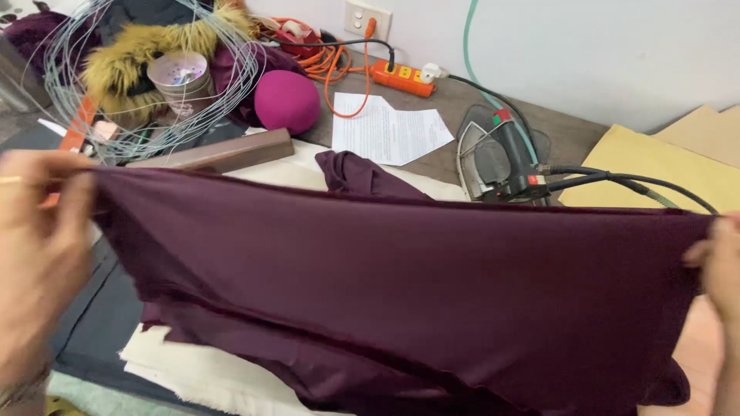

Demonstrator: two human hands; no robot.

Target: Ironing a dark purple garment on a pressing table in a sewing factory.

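Burgundy cloth (401, 293) fills the near half of the view, stretched taut between both hands above a cream padded board (193, 370). At nine o'clock the left hand (38, 246) has its fingers pinched shut on the top corner; at three o'clock the right hand (717, 266), mostly cut off by the frame edge, appears to be clamped on the opposite corner, though its fingers are too blurred to be sure.

It looks light, thin and soft, with some stretch, sagging below the tight top edge and folding on itself near six o'clock. Such fabric likely slips through a loose pinch, so the hemmed top edge and corners seem the best places to take hold, gripped firmly and kept level.

Farther back, past the top edge, a second scrap of the same colour (358, 177) lies by a wooden block (223, 152). A steam iron (497, 162) rests at one o'clock beside yellow card (655, 166). A printed sheet (389, 131), a magenta ball (287, 100), coiled wire (146, 69) and an orange power strip (401, 77) sit toward twelve.
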